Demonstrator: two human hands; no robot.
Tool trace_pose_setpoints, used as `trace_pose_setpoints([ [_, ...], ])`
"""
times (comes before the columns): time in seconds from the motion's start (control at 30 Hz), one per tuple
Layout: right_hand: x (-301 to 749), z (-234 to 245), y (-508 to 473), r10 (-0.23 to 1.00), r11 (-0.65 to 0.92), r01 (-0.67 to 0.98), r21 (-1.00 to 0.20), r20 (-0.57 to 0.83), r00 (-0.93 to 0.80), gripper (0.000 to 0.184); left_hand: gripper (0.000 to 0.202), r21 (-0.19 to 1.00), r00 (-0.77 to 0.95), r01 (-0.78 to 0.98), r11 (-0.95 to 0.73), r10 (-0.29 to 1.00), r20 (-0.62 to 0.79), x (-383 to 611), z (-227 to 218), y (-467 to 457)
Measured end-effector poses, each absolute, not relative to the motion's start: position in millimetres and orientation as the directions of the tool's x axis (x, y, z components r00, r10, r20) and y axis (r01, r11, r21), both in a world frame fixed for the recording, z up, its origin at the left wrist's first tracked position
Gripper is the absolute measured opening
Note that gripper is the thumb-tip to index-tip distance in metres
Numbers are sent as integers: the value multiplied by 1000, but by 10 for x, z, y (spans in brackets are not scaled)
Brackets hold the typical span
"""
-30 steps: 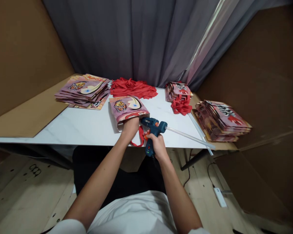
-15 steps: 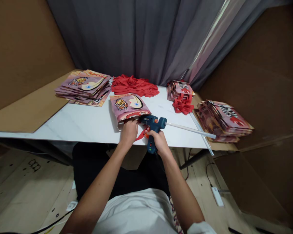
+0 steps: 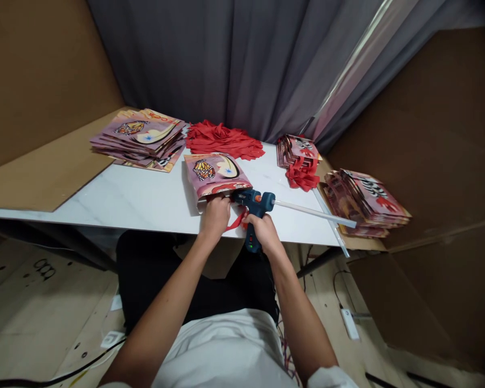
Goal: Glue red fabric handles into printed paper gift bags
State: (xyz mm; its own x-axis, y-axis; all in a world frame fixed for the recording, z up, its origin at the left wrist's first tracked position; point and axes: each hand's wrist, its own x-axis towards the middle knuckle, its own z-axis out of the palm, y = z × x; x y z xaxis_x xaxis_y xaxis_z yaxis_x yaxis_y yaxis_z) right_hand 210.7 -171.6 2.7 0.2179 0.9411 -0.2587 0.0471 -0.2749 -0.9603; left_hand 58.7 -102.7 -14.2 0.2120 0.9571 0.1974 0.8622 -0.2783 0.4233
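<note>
A printed paper bag [image 3: 216, 171] with a butterfly picture lies on the table, its open mouth towards me. My left hand [image 3: 215, 215] grips the bag at that mouth, with the fingertips hidden inside the opening. In my right hand [image 3: 262, 229] is a dark blue glue gun [image 3: 254, 202], held by its handle. The gun's nozzle reaches into the bag's mouth and its tip is hidden. A long clear glue stick [image 3: 313, 211] juts out of the gun's back to the right. A red ribbon [image 3: 236, 221] hangs from the bag's mouth between my hands.
Flat printed bags [image 3: 139, 137] are stacked at the left. A heap of red ribbons [image 3: 224, 141] lies behind the bag. Folded bags [image 3: 297, 151] with red ribbon handles [image 3: 302, 175] stand at the back right, with another stack [image 3: 372, 199] nearer. Cardboard walls [image 3: 428, 134] flank the white table [image 3: 141, 194].
The view has shifted slightly. Both hands stay at the bag's mouth, the left still gripping it and the right still holding the glue gun there.
</note>
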Motion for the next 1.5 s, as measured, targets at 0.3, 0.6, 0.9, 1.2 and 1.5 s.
trace_pose_setpoints([
  [0.3, 2094, 16, -1744, 938, -267, -23, -963, -265, 224, 19, 34, 420, 197, 871, -256, 964, 179, 590, -118, -1037],
  [0.6, 2144, -25, -1922, 944, -167, -218, -962, -220, 248, 24, 36, 398, 161, 890, -223, 970, 184, 614, -75, -1047],
  [0.9, 2177, 20, -1887, 952, -170, -162, -972, -205, 229, 25, 37, 403, 356, 798, -447, 891, 283, 455, -66, -1271],
  [1.2, 2186, 50, -1778, 965, -193, -96, -977, -207, 163, 22, 29, 381, 465, 677, -629, 767, 441, 361, -419, -1476],
  [1.5, 2184, 154, -1737, 960, -225, -45, -973, -230, 163, 26, 19, 474, 401, 536, -698, 705, 585, 291, -516, -1480],
])
